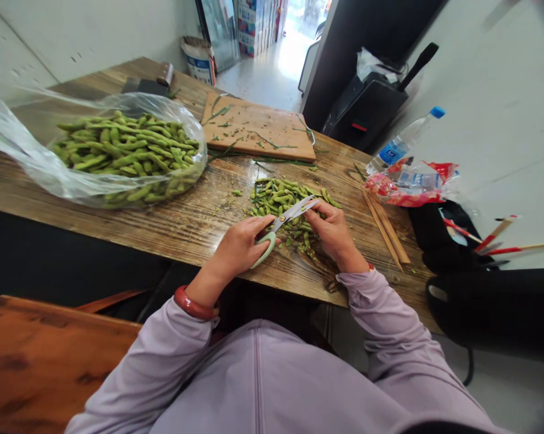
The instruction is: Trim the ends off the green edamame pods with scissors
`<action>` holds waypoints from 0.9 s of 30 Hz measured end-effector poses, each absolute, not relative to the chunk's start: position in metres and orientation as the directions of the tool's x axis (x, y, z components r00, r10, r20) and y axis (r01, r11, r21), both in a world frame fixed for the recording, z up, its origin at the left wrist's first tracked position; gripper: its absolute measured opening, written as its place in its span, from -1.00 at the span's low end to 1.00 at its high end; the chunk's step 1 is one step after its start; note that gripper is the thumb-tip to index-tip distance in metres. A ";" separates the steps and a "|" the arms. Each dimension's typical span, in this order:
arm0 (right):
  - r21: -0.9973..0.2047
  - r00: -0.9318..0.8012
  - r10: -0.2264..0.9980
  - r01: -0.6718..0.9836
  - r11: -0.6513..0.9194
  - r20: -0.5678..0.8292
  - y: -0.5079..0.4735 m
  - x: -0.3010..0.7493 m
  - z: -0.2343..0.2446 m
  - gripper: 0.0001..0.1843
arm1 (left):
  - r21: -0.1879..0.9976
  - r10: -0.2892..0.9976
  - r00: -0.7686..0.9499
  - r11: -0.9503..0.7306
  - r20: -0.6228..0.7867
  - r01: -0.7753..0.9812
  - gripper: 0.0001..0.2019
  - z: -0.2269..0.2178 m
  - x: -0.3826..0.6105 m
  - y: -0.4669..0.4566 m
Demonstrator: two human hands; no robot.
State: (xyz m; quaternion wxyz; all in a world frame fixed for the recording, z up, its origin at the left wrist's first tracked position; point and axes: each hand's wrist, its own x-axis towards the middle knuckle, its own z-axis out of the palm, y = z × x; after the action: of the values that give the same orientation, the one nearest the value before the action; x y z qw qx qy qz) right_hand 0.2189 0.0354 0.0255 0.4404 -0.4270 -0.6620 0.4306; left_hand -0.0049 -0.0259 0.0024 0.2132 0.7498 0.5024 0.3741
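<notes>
My left hand (pixel 240 244) is closed around the pale green handles of a pair of scissors (pixel 294 211). The blades point up and to the right, slightly parted, over a pile of green edamame pods (pixel 276 191) on the wooden table (pixel 163 232). At the blade tips, my right hand (pixel 332 232) has its fingers pinched together; what they grip is hidden by the fingers and blades. To the left, a clear plastic bag (pixel 14 144) lies open, filled with many more edamame pods (pixel 127 144).
A wooden cutting board (pixel 258 129) with green scraps lies behind the pile. Beyond the bag is a cleaver with a brown handle (pixel 165 73). Wooden chopsticks (pixel 384 229), a water bottle (pixel 398 144) and red-and-clear packaging (pixel 409 184) are at the right. A wooden bench (pixel 50 361) stands lower left.
</notes>
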 end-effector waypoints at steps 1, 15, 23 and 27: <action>-0.946 -0.249 0.943 0.182 0.269 0.221 0.035 0.219 0.026 -0.59 | 0.705 0.913 0.212 -0.403 0.348 0.583 -0.55 0.003 -0.005 -0.026; -0.892 -0.316 0.890 0.207 0.403 0.328 0.035 0.219 0.029 -0.65 | 0.669 0.905 0.238 -0.423 0.354 0.611 -0.52 0.003 -0.005 -0.025; -0.891 -0.312 0.895 0.224 0.396 0.319 0.035 0.216 0.027 -0.69 | 0.684 0.900 0.227 -0.431 0.373 0.589 -0.59 0.001 -0.005 -0.024; -0.921 -0.250 0.922 0.182 0.344 0.295 0.038 0.215 0.021 -0.73 | 0.743 0.921 0.123 -0.371 0.369 0.556 -0.56 0.002 -0.005 -0.024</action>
State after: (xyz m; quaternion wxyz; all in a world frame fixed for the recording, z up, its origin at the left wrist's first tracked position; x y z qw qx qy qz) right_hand 0.2147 0.0382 0.0209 0.4583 -0.4064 -0.6796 0.4037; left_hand -0.0048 -0.0245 0.0021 0.2197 0.7163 0.5158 0.4155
